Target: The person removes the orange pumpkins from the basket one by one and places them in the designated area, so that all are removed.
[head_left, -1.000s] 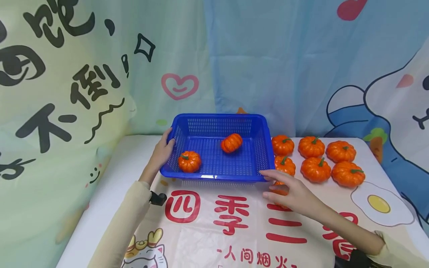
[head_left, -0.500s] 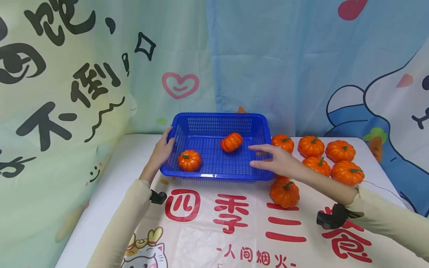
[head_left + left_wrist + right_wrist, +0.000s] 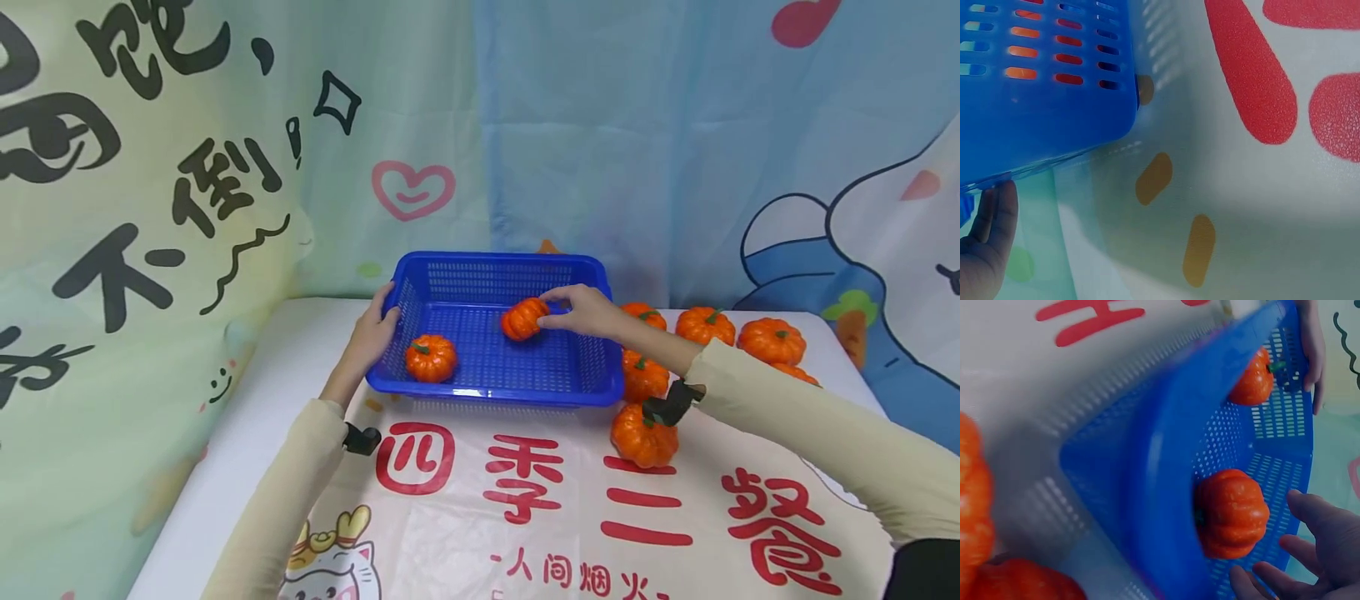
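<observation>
A blue plastic basket [image 3: 480,392] with slotted walls stands near the back of the table, two small orange pumpkins inside it. The front-left pumpkin [image 3: 431,358] sits with its green stem up; the other pumpkin [image 3: 522,319] lies tipped on its side. My left hand [image 3: 372,333] holds the basket's left rim; the left wrist view shows its fingers [image 3: 1001,219] against the outer wall. Over the basket's right side reaches my right hand [image 3: 581,312], thumb and fingers spread around the tipped pumpkin. In the right wrist view, a gap shows between that pumpkin [image 3: 1232,514] and the fingers [image 3: 1304,553].
Several more pumpkins stand right of the basket, among them a near one [image 3: 643,437] and a back one [image 3: 772,340]; my right sleeve hides part of the group. A printed cloth [image 3: 450,533] covers the table. A patterned curtain [image 3: 585,167] hangs behind.
My right hand has moved left and away from me, from the basket's front-right corner to the tipped pumpkin. My left hand stays at the rim. The view has shifted slightly.
</observation>
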A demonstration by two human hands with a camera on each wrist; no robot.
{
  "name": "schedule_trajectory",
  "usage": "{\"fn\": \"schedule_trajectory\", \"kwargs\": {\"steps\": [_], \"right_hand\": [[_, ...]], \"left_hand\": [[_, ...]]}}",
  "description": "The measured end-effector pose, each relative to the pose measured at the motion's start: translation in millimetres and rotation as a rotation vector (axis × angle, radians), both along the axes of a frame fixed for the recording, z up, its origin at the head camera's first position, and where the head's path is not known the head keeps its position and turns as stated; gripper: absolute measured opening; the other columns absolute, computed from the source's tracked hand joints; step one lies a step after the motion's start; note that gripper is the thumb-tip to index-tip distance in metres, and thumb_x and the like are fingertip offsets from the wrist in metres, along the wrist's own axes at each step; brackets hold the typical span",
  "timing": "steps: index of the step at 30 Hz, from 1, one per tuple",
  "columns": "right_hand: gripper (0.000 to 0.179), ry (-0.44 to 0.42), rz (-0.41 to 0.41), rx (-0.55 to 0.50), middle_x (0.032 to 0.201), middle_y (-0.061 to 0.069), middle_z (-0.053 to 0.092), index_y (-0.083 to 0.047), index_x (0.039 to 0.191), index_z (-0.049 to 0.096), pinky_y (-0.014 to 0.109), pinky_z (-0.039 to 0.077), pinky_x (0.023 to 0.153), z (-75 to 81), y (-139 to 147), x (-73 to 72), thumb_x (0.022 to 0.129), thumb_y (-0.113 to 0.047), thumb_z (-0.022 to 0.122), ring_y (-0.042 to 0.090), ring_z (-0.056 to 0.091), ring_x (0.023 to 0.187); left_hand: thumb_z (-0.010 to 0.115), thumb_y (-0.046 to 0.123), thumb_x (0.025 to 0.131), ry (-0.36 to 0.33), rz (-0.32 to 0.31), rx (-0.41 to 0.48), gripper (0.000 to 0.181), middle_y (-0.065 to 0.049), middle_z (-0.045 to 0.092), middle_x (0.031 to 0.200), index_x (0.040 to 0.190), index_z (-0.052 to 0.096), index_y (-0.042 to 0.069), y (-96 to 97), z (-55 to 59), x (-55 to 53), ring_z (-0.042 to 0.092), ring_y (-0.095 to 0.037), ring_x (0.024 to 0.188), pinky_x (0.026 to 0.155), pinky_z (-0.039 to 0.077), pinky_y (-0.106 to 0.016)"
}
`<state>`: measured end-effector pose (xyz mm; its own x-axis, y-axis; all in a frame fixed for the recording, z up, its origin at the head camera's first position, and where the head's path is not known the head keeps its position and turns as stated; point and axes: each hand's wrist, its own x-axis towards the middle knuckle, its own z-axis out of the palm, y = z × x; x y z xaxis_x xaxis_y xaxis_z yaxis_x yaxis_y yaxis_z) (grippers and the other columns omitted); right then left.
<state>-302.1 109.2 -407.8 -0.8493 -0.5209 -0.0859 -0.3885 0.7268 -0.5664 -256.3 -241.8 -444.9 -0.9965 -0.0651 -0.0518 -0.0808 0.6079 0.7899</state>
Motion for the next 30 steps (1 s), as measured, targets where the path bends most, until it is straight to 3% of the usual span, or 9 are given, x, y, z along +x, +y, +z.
{"fn": "schedule_trajectory", "kwargs": {"steps": [5,18,25,30], "right_hand": [[0.049,-0.022,-0.008,-0.003,0.133,0.022,0.06,0.0,0.129,0.06,0.053,0.046,0.102,-2.6,-4,-10.0,0.089,-0.027,0.069,0.039,0.054,0.124],[0.058,-0.036,0.128,0.103,0.132,0.024,0.058,-0.001,0.137,0.051,0.05,0.046,0.103,-5.1,-42,-32.7,0.088,-0.026,0.07,0.039,0.055,0.12],[0.061,-0.061,0.114,0.107,0.136,0.022,0.054,-0.004,0.14,0.047,0.051,0.044,0.105,-8.5,-49,-37.3,0.087,-0.024,0.071,0.039,0.052,0.123],[0.066,-0.095,0.155,0.145,0.14,0.024,0.05,-0.004,0.144,0.041,0.053,0.041,0.108,-4.9,-53,-38.9,0.088,-0.024,0.069,0.041,0.048,0.127]], "left_hand": [[0.034,0.028,0.103,-0.008,-0.008,0.002,0.056,-0.018,0.027,0.159,0.157,0.017,0.023,0.5,0.0,-0.8,0.031,-0.042,0.143,0.116,0.026,-0.059],[0.034,0.027,0.103,-0.002,0.003,0.004,0.056,-0.017,0.027,0.159,0.156,0.018,0.023,-0.3,-0.2,-1.4,0.03,-0.04,0.144,0.117,0.025,-0.058],[0.035,0.028,0.103,0.009,0.003,-0.012,0.056,-0.017,0.029,0.159,0.156,0.019,0.024,-0.9,-0.5,-2.2,0.033,-0.04,0.143,0.117,0.026,-0.057],[0.034,0.029,0.103,0.008,-0.003,-0.006,0.056,-0.017,0.028,0.159,0.156,0.018,0.023,-1.1,-1.4,-2.2,0.031,-0.039,0.144,0.117,0.026,-0.057]]}}
